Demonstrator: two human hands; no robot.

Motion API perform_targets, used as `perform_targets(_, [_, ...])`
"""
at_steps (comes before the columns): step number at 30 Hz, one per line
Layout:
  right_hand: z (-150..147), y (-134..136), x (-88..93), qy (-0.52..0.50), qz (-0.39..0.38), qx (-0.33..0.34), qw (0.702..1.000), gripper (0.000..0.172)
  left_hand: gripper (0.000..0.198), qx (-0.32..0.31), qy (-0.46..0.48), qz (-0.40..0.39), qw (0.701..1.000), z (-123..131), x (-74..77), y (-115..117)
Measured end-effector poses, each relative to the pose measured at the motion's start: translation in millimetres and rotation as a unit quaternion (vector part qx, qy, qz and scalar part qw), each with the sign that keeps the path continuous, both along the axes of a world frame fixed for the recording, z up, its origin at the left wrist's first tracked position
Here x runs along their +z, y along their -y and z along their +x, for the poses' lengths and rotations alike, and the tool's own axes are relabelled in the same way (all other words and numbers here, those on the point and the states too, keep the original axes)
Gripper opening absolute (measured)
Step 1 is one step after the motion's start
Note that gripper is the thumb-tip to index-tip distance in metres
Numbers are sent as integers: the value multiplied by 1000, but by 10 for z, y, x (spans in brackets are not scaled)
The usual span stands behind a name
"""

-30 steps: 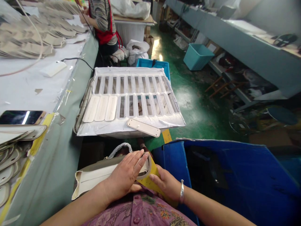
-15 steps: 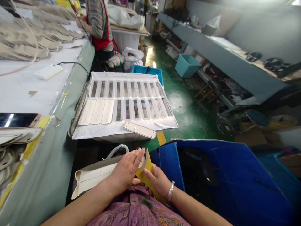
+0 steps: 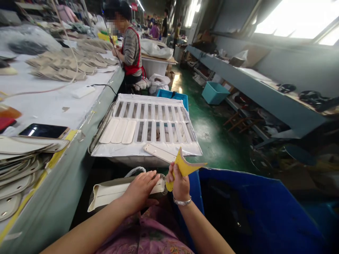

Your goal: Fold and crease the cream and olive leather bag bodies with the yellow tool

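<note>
A pale cream and grey-brown bag (image 3: pixel 111 194) lies on its side across my lap, a wrapped handle (image 3: pixel 135 171) arching behind it. My left hand (image 3: pixel 140 187) grips the bag near its right end, fingers stretched over the top and thumb on the near side. Just beyond the bag's right end, my right hand (image 3: pixel 180 181) is closed around a curved yellow sheet (image 3: pixel 185 165) with a pale inner side. The sheet's wide end points up and to the right, apart from the bag. Behind it, a cream strip with holes (image 3: pixel 159 152) lies on a white slotted rack (image 3: pixel 127 151).
Three cream panels (image 3: pixel 118 131) lie on the rack. At left, a table (image 3: pixel 87 91) bears a phone (image 3: pixel 43 130) and stacked strap pieces (image 3: pixel 23 176). A big blue bin (image 3: pixel 265 197) stands to my right. Ahead, a person in a red apron (image 3: pixel 131 53) sits working.
My right hand has lifted the yellow sheet up and away from the bag's end, tilting it rightward. My left hand stays on the bag. The head view has tipped upward and left.
</note>
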State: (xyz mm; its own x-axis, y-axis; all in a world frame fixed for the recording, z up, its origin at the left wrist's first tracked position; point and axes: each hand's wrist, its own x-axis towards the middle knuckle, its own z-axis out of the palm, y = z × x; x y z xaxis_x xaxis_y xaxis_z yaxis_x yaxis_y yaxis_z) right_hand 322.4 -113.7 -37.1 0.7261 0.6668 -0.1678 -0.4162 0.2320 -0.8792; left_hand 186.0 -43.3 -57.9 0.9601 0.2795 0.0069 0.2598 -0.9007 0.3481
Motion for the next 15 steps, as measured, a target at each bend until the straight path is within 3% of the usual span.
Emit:
perform_targets(4, [-73,-48,-171,48,-20,-33,998,32,80,4,-2,1,1000,15,2,6])
perform_targets(7, [-62,-54,-196,79,-44,-53,994,34,77,11,-13,6,1000,35,6,24])
perform_targets(11, [73,-114,-158,-2,-40,-21,999,34,75,20,-17,20,999,39,-15,60])
perform_targets(15, [197,-206,-178,-19,-37,-56,998,32,77,24,-18,28,999,19,-29,73])
